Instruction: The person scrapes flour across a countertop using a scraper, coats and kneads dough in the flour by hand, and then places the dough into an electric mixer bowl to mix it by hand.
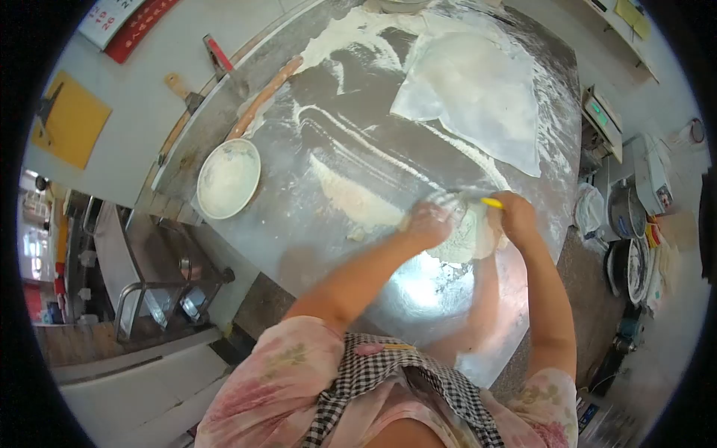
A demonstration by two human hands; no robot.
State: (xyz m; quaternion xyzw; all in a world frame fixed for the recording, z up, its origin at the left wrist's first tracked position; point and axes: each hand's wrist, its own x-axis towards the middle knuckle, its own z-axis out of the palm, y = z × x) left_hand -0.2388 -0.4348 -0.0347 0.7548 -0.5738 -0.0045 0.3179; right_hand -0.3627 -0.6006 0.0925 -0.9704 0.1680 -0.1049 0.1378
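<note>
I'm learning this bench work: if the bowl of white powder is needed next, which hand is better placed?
Probably the left hand: it is nearer the bowl, though I can't tell whether it holds anything. The right hand is farther off, gripping a yellow handle.

Bright glare on metal tabletop (392, 299), fisheye distortion, black corners

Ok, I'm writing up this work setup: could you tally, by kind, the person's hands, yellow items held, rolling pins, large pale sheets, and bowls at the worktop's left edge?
Left hand and right hand: 2
Yellow item, in the right hand: 1
Rolling pin: 1
Pale sheet: 1
Bowl: 1
Total: 6
</note>
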